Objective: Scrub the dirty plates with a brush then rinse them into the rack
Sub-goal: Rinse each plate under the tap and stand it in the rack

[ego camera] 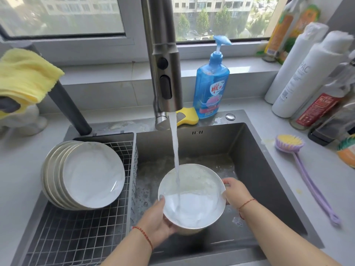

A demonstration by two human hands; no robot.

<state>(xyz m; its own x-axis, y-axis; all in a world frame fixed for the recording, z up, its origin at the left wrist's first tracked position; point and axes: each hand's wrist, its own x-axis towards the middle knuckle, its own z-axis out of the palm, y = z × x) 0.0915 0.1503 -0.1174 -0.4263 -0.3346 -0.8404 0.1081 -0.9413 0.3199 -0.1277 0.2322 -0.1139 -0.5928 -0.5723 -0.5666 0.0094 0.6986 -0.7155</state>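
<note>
Water from the faucet (165, 73) runs onto the plate (192, 196) held over the sink (269, 169), the left hand (157, 219) curled under its near-left rim with the thumb on top and the right hand (235, 191) clasping the far-right rim. Being wet, glazed and stiff, the plate probably feels slick, fairly heavy and breakable, so opposite rim edges look the safest hold. Clean plates (84, 173) lean in the rack (76, 237) left of the left hand; the brush (299, 160) lies on the surface (317, 189) beyond the right hand.

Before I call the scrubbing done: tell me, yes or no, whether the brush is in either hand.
No: the brush lies on the counter right of the sink, while the left hand and right hand hold the plate under the water.
</note>
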